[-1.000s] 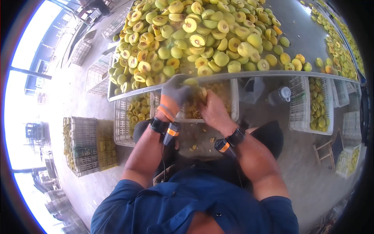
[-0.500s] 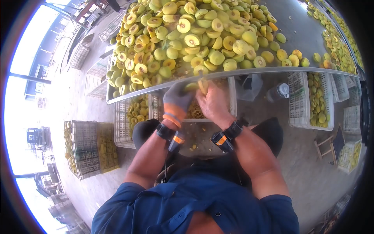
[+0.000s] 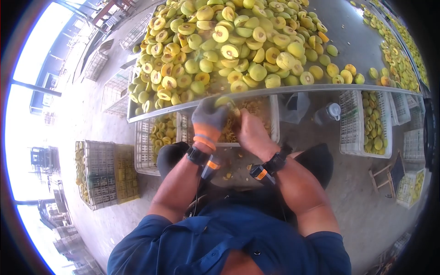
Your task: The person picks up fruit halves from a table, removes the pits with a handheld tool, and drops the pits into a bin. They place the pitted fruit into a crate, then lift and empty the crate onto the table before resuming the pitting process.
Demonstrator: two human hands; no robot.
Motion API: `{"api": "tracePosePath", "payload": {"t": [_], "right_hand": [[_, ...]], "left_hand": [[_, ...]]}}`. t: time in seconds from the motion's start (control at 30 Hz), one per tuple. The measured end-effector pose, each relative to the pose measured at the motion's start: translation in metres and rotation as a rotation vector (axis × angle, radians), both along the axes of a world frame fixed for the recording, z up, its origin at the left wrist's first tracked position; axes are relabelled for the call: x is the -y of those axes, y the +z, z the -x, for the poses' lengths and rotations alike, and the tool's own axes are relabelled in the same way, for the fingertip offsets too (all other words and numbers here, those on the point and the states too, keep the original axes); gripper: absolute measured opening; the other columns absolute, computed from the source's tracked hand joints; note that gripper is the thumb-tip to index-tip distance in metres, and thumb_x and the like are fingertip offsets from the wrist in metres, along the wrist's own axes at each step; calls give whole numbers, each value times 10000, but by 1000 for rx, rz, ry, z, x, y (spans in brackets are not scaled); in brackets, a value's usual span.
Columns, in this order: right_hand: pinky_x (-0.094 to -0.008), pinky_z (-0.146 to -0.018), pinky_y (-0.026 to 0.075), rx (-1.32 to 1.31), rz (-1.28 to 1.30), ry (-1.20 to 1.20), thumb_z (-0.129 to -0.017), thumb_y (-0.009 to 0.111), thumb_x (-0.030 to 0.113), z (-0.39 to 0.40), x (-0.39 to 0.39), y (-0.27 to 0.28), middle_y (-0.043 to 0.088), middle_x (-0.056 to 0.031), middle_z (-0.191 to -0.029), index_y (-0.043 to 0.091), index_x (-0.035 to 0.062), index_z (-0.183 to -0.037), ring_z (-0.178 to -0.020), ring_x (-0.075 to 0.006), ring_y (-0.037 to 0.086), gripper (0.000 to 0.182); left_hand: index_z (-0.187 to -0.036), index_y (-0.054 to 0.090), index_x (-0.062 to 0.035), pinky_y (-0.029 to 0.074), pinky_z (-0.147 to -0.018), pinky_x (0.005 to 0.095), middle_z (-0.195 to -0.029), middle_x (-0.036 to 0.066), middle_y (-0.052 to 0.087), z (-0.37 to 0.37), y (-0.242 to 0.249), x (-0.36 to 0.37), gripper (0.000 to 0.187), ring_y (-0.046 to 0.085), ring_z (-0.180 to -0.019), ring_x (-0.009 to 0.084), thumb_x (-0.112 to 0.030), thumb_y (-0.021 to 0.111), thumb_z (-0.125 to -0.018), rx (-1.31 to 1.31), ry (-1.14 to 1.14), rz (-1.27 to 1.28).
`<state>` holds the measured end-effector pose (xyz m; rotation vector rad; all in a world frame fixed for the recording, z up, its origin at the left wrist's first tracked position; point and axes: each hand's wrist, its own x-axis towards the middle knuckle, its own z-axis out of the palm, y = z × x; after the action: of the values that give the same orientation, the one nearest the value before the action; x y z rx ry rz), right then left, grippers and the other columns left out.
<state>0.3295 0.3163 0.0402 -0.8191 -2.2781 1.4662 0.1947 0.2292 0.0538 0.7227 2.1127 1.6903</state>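
My left hand (image 3: 210,118), in a grey and orange glove, is closed around a yellow-green stone fruit half (image 3: 224,101) just below the metal table's front edge. Close beside it on the right is my bare right hand (image 3: 255,134), its fingers curled against something small by the fruit; blur hides what that is. Under both hands stands a white crate (image 3: 275,120) with thin brownish-yellow scraps (image 3: 259,110) in it. Above them, the metal table (image 3: 339,55) carries a large heap of halved stone fruit (image 3: 220,50), some showing brown hollows or pits.
The table's raised metal rim (image 3: 293,90) runs in front of my hands. A fruit-filled crate (image 3: 143,149) stands left of my knees, another crate (image 3: 352,137) to the right. A clear jug (image 3: 326,112) stands near that one. Stacked crates (image 3: 103,172) are further left.
My right hand has shifted slightly down and turned, its fingers now more curled. The fruit half in my left hand shows more clearly above the glove. The view has tilted a little.
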Motion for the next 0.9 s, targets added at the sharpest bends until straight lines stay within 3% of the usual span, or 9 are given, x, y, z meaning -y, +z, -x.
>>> {"api": "tracePosePath", "payload": {"t": [0.1,0.2,0.3,0.4,0.5,0.57,0.77,0.87,0.9], "right_hand": [[-562,-848,527,83,-45,39,-928,652,128,-1,1,1,697,-350,-976,615,-68,-1111,-987,-544,664,271],[-575,-805,539,-85,118,150,-947,607,137,1,2,1,696,-347,-877,604,-92,-1103,-905,-537,687,278],[-559,-809,539,-143,47,160,-948,587,143,5,3,-14,701,-326,-883,635,-80,-1087,-920,-529,682,268],[-513,-765,528,-82,393,240,-942,598,107,5,-7,-10,706,-287,-870,652,-32,-1099,-842,-515,669,216],[-492,-798,531,-63,274,202,-948,602,124,9,-12,-10,710,-272,-918,652,-37,-1109,-867,-478,671,233],[-491,-827,530,-94,118,171,-951,604,132,15,-8,-28,714,-270,-961,652,-32,-1129,-906,-474,673,247],[-494,-885,526,-101,50,165,-956,612,151,13,-5,-30,715,-286,-1046,648,-21,-1180,-986,-470,672,284],[-488,-887,529,-25,87,139,-959,618,156,14,-5,-33,714,-293,-1062,651,-18,-1194,-1003,-468,677,294],[-485,-888,530,-6,97,137,-960,620,158,15,-3,-35,714,-295,-1068,653,-17,-1197,-1011,-467,679,296]], "left_hand": [[-1226,709,45,580,-894,284,-1113,108,777,-2,-2,1,303,717,-982,150,23,751,-927,26,-10,-15],[-1220,705,45,579,-884,282,-1106,108,778,4,-12,4,293,715,-969,146,31,745,-930,-44,-32,16],[-1221,710,31,577,-877,294,-1095,119,777,3,-6,9,307,720,-959,165,16,749,-917,-108,-62,82],[-1227,726,-1,578,-876,327,-1105,145,770,24,-31,11,329,733,-988,217,-24,755,-900,-127,-131,11],[-1225,728,-14,579,-880,341,-1156,163,752,35,-43,10,294,730,-1021,243,-5,698,-933,-379,-191,-39],[-1231,725,-17,578,-881,350,-1194,172,742,37,-42,3,281,727,-1037,256,-6,654,-959,-590,-139,102],[-1250,715,2,575,-877,383,-1145,176,754,43,-43,-6,279,735,-991,299,-34,590,-1004,-767,-102,219],[-1242,714,-4,576,-878,416,-1109,193,755,44,-53,-18,269,736,-993,349,-46,632,-989,86,65,61],[-1215,718,7,572,-873,419,-1088,198,758,44,-57,-17,251,733,-984,358,-84,643,-994,-198,38,92]]}}
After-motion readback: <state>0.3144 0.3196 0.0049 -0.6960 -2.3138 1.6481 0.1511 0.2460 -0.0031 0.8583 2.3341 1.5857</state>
